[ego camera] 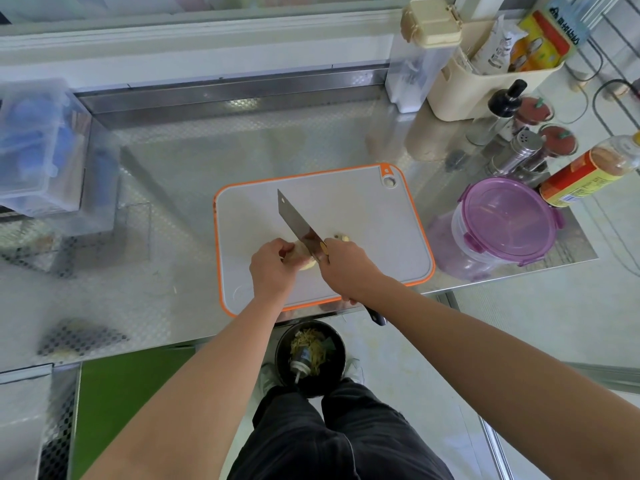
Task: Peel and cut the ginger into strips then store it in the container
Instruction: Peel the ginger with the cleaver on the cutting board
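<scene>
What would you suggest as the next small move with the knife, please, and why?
Probably press the cleaver down through the ginger: the left hand steadies it on the cutting board, and the right hand has the blade resting against it.

Your embossed stainless-steel countertop carries a grey rectangular plastic cutting board with an orange rim at its near edge. Just beside the board, at the near right corner, stands a round clear plastic container with a purple clip-on lid. Behind it along the right edge you have a red-and-yellow-labelled bottle and a steel shaker. A cream plastic caddy fills the far right corner, and a clear plastic box with blue contents sits at the left edge.
</scene>
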{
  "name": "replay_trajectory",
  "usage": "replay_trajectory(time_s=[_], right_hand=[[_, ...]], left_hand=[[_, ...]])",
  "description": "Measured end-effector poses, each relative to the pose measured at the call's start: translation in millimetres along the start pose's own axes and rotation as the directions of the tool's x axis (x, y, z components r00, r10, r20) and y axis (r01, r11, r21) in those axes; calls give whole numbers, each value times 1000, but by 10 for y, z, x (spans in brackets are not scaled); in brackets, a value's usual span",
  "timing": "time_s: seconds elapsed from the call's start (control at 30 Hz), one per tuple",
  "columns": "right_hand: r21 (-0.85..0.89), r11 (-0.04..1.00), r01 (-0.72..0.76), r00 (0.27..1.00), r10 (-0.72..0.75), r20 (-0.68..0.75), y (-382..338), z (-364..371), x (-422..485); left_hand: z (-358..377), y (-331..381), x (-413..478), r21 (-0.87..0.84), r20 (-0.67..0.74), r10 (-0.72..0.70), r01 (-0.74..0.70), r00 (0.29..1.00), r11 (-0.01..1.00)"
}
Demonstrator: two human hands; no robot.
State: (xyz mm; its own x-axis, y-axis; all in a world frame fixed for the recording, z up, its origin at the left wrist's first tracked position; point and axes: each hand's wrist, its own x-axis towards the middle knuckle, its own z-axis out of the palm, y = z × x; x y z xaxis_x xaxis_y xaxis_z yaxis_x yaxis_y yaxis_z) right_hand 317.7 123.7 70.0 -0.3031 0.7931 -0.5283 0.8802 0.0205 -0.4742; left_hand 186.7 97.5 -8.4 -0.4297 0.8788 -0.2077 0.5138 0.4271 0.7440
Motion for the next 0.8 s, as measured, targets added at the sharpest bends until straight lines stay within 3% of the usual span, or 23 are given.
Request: replay_trajectory(time_s=[0.23,0.47,0.67,0.8], right_hand=[[-26,1000,-7,999,9,54,45,-4,-34],[-45,999,-11,1000,12,20,94,177,61],[-43,998,45,997,-47,-53,321,228,-2],[58,993,103,982,-92,-165,207,102,57]], left_hand=[[-21,-13,-20,-69,-6,-41,40,999,997],[2,-45,-37,-76,-8,-24,23,1000,997],[-65,-122,6,-116,48,0,5,999,993],[-79,-94,-14,-148,45,-46,52,998,988]])
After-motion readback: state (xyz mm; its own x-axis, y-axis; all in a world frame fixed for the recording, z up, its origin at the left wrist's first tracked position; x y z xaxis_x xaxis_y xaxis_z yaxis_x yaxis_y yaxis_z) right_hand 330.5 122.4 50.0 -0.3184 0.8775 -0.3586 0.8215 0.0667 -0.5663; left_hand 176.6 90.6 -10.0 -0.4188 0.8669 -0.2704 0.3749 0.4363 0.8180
